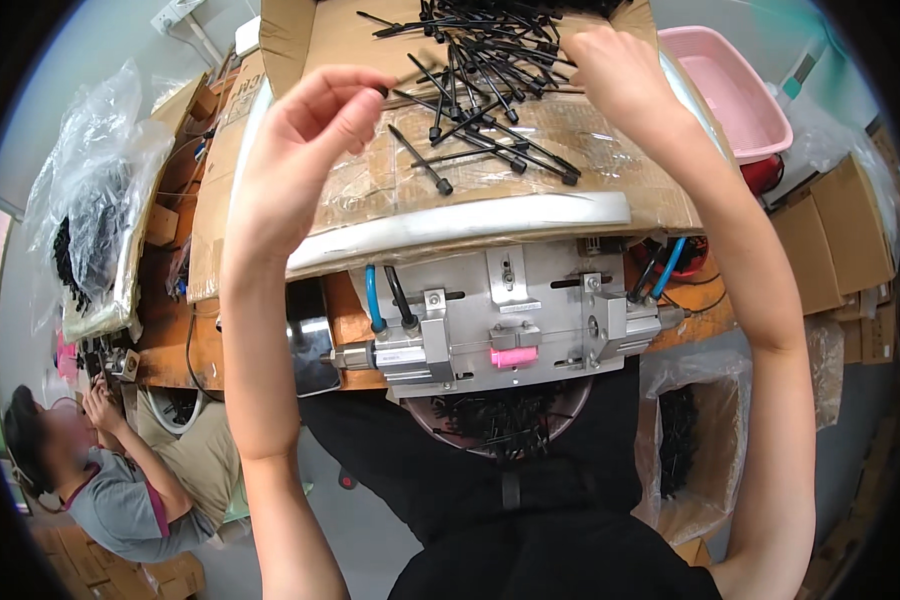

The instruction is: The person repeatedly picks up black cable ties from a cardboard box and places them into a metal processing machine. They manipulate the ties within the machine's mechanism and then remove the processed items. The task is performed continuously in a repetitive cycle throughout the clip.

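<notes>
My left hand (310, 150) is raised at the left of the cardboard, its thumb and forefinger pinched on the dark end of a thin black rod. My right hand (625, 85) is closed at the right edge of a pile of black knob-ended rods (480, 70); its curled fingers hide what they hold, if anything. Several rods lie loose on the taped cardboard surface (370, 205), one knobbed rod (422, 160) apart from the rest. Nearer me sits a metal fixture (475, 370) with side clamps, and a small pink block (514, 356) is at its middle.
A bowl of black parts (510, 420) is under the fixture, above my lap. Blue tubes (374, 298) run to the fixture. At right are a pink basin (725, 85) and a lined box (705, 490). A co-worker (130, 490) sits at left, hands raised.
</notes>
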The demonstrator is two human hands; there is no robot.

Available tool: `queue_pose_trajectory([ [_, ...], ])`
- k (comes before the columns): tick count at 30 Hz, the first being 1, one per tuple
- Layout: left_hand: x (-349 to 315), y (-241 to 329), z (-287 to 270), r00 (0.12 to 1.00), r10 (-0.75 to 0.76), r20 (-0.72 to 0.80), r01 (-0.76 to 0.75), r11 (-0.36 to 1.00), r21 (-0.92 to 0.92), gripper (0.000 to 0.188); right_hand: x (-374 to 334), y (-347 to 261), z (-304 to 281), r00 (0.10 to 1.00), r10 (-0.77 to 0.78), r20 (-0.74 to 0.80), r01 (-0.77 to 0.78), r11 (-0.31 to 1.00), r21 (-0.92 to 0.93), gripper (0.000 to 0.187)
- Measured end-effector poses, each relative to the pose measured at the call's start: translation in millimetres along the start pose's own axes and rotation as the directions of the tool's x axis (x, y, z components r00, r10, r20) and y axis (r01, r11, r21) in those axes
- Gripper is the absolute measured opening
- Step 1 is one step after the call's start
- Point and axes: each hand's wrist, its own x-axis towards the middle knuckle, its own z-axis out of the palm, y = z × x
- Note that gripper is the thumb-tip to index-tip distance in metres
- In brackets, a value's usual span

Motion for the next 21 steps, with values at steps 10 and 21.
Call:
queue_pose_trajectory([
  [10,-116.6,-4.1,78.3,0.951,0.244,-0.188,-0.095,0.813,0.575,0.046,-78.8,0.4,-57.9,0.926,0.374,-0.056,-0.191,0.591,0.784,0.021],
  [21,-204.2,-44.2,188.7,0.995,-0.025,0.094,-0.071,0.476,0.877,0.071,-191.4,-5.1,-58.1,0.906,0.419,0.068,-0.079,0.009,0.997,0.030],
])
